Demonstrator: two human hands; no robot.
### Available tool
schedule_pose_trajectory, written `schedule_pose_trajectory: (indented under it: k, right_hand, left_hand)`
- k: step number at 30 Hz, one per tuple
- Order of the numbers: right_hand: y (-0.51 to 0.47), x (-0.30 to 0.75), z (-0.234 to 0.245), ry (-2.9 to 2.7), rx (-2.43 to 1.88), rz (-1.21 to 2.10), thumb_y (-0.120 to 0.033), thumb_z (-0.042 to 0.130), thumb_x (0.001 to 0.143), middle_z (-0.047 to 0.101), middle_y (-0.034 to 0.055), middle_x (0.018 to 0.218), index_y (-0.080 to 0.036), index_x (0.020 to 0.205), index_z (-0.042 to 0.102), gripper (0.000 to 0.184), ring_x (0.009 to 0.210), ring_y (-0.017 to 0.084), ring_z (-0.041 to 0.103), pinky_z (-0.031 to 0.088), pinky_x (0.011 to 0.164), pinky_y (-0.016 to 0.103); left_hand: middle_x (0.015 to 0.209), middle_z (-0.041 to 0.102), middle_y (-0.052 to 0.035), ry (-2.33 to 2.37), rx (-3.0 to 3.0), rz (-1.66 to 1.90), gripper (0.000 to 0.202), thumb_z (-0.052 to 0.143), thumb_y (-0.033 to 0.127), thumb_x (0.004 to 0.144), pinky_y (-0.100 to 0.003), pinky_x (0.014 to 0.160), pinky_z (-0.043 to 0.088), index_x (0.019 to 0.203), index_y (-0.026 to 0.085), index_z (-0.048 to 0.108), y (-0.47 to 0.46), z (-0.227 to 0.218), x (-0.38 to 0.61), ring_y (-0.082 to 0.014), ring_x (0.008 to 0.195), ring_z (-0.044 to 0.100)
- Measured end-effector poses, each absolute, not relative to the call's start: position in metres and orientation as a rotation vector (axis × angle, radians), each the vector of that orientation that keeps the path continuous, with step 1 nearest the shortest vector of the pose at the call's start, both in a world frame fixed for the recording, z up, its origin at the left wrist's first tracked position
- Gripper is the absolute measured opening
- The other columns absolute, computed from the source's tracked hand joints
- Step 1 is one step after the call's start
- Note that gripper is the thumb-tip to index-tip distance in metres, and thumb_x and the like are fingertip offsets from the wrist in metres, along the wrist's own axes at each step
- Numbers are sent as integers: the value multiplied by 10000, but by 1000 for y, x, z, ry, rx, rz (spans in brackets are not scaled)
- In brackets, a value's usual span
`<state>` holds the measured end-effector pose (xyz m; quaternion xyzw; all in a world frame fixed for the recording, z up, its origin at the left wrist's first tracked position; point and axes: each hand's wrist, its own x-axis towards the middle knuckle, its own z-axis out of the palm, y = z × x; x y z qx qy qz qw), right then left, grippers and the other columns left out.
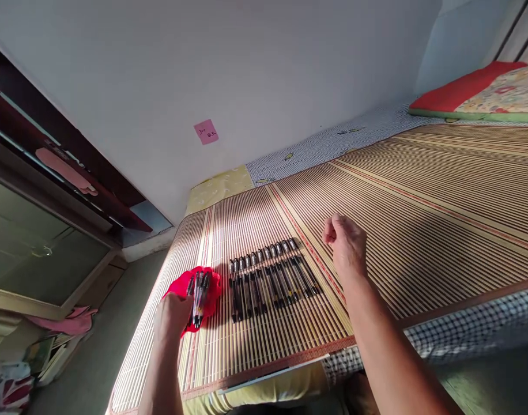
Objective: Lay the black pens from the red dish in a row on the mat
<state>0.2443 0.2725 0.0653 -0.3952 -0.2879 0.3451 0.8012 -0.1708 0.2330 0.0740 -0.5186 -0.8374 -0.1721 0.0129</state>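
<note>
My left hand (173, 314) is at the left side of a red cloth or bag (214, 300). Its thumb and fingers are closed on a pen (190, 286) by the bunch of pens (199, 300) on the red piece. To the right, several dark pens (270, 287) lie side by side in a slanting row on the striped mat. Along their far ends runs a row of short black pieces (264, 255) that look like pen caps. My right hand (346, 236) hovers over the mat right of the row, curled closed, with nothing visible in it.
The bamboo mat (402, 196) covers a bed against a white wall (290, 75) with a pink note (206, 132). A red and floral folded bedding (475, 89) lies at the far right. A glass-fronted cabinet (39, 242) stands at left, beyond the floor.
</note>
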Motion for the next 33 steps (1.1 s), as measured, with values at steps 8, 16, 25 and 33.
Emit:
schedule_pose_trajectory:
  k: [8,16,25,33]
  right_hand:
    - [268,232,67,-934,-869,1045,-573,725,892,739,41,848,-182,941,755,395,661,116,662,495,523,192]
    - [260,213,75,-1252,-865,1238,-556,792,842,721,30,805,-173,905,761,390,666,132,670,558,565,233]
    - [254,206,75,-1384,-847,1262,-498,785,872,689,9,731,-177,808,734,331,660,128,635,518,614,252]
    - [263,248,66,-826,-876,1082,-497,830,826,701,12,802,-196,860,750,313,687,119,615,515,624,235]
  left_hand:
    - [635,561,48,-2340,-2218,-2443,274,692,448,839,-209,496,298,893,200,587,217,105,-23,-87,479,386]
    - [657,473,62,-2311,-2551,-2807,341,726,500,894,-164,504,270,973,186,617,200,69,59,-58,526,333]
    - [675,560,53,-2256,-2493,-2867,398,831,512,822,-147,446,265,907,202,595,200,72,51,-42,490,358]
    - [845,582,22,-2627,-2182,-3040,463,958,466,670,-141,720,500,947,192,709,191,70,49,-51,708,519]
